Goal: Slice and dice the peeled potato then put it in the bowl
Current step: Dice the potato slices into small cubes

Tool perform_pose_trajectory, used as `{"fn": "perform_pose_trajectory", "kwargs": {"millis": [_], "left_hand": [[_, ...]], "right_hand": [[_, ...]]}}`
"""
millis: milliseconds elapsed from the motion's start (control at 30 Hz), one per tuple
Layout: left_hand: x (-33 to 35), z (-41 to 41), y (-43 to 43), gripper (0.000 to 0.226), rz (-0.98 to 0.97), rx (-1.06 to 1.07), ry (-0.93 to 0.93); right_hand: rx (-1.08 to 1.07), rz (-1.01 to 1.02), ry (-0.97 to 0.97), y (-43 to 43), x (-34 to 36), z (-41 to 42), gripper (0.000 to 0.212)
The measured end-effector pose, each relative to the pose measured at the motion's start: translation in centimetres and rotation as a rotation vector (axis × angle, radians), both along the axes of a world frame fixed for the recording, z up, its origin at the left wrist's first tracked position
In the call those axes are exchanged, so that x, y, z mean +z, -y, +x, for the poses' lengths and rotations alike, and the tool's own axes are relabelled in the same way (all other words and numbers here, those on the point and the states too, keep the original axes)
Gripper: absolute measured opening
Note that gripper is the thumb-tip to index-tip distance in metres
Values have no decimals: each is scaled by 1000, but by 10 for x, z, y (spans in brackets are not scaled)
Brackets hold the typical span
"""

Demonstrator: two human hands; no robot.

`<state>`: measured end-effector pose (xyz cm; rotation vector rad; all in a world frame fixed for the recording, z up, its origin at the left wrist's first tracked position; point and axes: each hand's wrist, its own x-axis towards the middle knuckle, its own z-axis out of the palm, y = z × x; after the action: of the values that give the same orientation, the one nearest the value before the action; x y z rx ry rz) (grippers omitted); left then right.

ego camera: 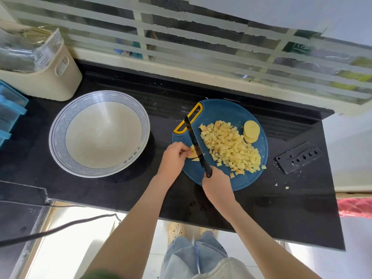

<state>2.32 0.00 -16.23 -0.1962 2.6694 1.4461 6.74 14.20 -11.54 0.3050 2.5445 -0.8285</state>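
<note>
A black stone countertop carries a wide white ceramic bowl with a blue wave-patterned rim on the left, holding no potato. Just right of it lies a round blue plastic cutting board with a yellow handle loop. A heap of small yellow potato cubes covers the board's middle and right. The left hand, fingers curled, pinches a pale uncut potato piece at the board's left edge. The right hand grips the handle of a long black-bladed knife, whose blade lies against that piece. A short stack of round potato slices sits at the far right of the board. A black perforated knife sheath lies to the right on the countertop.
</note>
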Motion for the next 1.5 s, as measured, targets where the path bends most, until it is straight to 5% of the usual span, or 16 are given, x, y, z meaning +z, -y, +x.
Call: {"fn": "perform_pose_trajectory", "kwargs": {"millis": [667, 1500], "left_hand": [[-6, -4, 9, 9, -52, -130, -124], [-6, -1, 3, 8, 47, 6, -2]], "right_hand": [[-62, -20, 80, 12, -11, -26, 18], [29, 80, 61, 7, -1, -8, 12]]}}
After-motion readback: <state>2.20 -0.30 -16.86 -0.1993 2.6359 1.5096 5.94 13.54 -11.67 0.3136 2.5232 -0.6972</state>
